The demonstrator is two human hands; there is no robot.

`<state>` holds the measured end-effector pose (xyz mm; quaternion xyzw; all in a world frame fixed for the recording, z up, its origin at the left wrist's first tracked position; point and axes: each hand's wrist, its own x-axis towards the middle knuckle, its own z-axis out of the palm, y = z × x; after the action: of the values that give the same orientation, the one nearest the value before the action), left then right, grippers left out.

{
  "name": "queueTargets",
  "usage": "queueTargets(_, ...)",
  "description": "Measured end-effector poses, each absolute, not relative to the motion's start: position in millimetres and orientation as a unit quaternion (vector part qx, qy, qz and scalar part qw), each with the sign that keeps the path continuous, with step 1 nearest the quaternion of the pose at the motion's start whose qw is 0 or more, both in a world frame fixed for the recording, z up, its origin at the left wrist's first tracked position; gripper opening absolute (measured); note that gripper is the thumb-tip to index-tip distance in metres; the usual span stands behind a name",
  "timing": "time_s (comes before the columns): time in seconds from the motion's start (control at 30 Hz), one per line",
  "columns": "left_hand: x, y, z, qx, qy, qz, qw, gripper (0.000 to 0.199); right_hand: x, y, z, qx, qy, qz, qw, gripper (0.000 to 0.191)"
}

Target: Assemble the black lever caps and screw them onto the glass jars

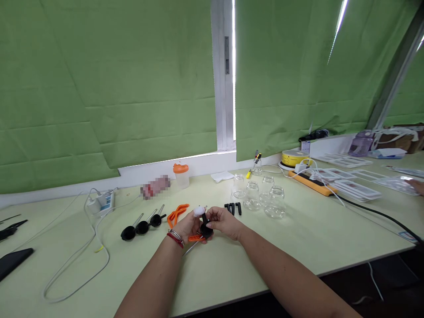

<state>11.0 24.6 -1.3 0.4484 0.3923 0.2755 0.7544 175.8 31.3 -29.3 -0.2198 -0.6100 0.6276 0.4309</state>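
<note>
My left hand [188, 224] is closed around a black cup-shaped part [206, 231] with a thin metal tube sticking out toward me. An orange piece [196, 237] lies under it in the same hand. Something white [199, 211] shows at that hand's fingertips; I cannot tell what it is. From the other side my right hand [227, 222] pinches the black part, its thumb pressed on it. Just beyond my hands lie several black elbow pieces [237, 208]. To the left are orange handle-like pieces [177, 214] and three similar black parts with metal tubes [142, 227].
Several clear jars [274, 203] stand at centre right, with a screwdriver [253, 165] in one behind. An orange-lidded cup [181, 176] stands at the back. White cables [107, 256] and a power strip [106, 202] lie left, an orange strip [313, 183] right. Another person's hand [415, 186] shows far right.
</note>
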Motion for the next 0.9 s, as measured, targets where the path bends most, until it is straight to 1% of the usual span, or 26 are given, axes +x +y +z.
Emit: queueTargets(0.9,9.7,22.7,0.8,0.462,0.394,0.264,0.750,0.053,174.8,32.9,-33.6,-0.216,-0.602,0.637,0.432,0.032)
